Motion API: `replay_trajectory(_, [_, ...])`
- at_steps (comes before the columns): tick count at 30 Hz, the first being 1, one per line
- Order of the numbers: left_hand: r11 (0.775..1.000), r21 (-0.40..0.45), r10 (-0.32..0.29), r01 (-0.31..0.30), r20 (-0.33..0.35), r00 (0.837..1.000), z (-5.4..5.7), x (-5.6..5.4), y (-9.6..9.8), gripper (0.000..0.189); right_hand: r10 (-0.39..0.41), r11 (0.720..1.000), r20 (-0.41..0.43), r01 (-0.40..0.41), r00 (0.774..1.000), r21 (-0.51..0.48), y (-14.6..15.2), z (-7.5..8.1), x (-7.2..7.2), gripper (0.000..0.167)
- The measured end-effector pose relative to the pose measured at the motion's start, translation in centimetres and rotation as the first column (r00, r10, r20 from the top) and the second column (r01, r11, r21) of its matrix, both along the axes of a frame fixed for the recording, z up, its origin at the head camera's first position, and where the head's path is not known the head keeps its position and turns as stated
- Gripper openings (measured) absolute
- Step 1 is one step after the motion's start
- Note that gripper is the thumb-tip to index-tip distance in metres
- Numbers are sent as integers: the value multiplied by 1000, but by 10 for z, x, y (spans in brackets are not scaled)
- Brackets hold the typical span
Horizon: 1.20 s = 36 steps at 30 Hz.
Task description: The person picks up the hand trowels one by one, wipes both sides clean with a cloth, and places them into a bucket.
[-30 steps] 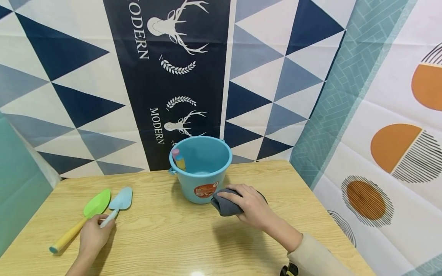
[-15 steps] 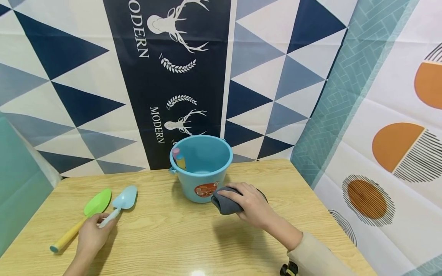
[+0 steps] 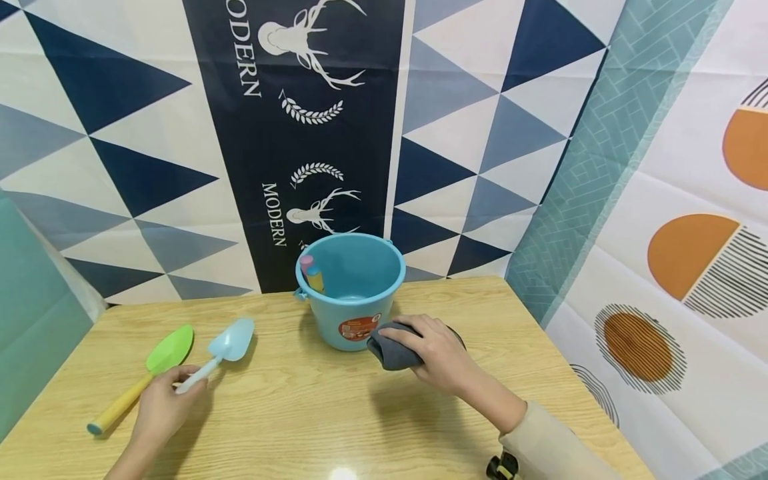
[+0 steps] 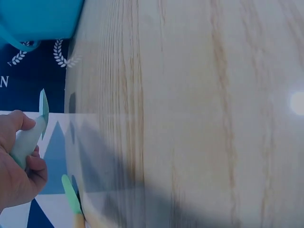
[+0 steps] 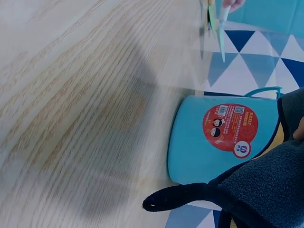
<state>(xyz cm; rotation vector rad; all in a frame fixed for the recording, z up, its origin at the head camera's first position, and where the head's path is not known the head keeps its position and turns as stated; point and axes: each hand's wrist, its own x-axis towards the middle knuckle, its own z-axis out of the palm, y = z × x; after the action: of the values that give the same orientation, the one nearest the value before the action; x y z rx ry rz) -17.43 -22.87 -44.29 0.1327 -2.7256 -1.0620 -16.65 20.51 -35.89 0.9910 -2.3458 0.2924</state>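
Note:
My left hand [image 3: 163, 408] grips the handle of a light blue toy shovel [image 3: 232, 340], its blade pointing away toward the bucket side. In the left wrist view this shovel [image 4: 29, 140] is raised off the table, the thumb on one side of its handle. Close beside that hand, a green shovel [image 3: 170, 350] with a yellow handle lies on the table. My right hand [image 3: 437, 355] holds a folded dark grey cloth [image 3: 393, 350] above the table, right in front of a blue bucket [image 3: 327, 327]. A hanging loop [image 5: 178, 195] trails from the cloth in the right wrist view.
Inside the bucket, pink-topped and blue-topped yellow sticks [image 3: 315, 280] lean at the left. The wooden table [image 3: 288, 427] ends at a patterned wall sheet [image 3: 312, 147] behind the bucket. Another sheet [image 3: 648, 320] hangs at the right.
My left hand has lifted the light blue shovel; its blade has swung right and slightly farther away from the green one. The right hand with the cloth has stayed nearly still.

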Motion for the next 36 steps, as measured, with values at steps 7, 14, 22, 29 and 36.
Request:
replay_trajectory(7, [998, -11, -63, 64, 22, 998, 9, 5, 1, 30, 8, 1000, -4, -8, 1000, 3, 0, 2, -1, 57])
replay_trajectory(14, [991, -28, -130, 130, -18, 991, 18, 12, 9, 22, 19, 1000, -8, -19, 1000, 2, -1, 3, -2, 59])
replay_trajectory(22, [979, -47, -198, 196, -31, 980, 28, 16, 23, 22, 34, 999, -14, -34, 999, -1, -2, 3, -3, 58])
replay_trajectory(29, [966, -77, -253, 248, -54, 966, 37, 19, 33, 20, 29, 1000, -18, -29, 999, -2, -4, 5, -4, 57])
replay_trajectory(36, [952, -74, -303, 298, -72, 950, 44, 20, 44, 19, 50, 999, -22, -50, 999, 4, -8, 7, -6, 58])
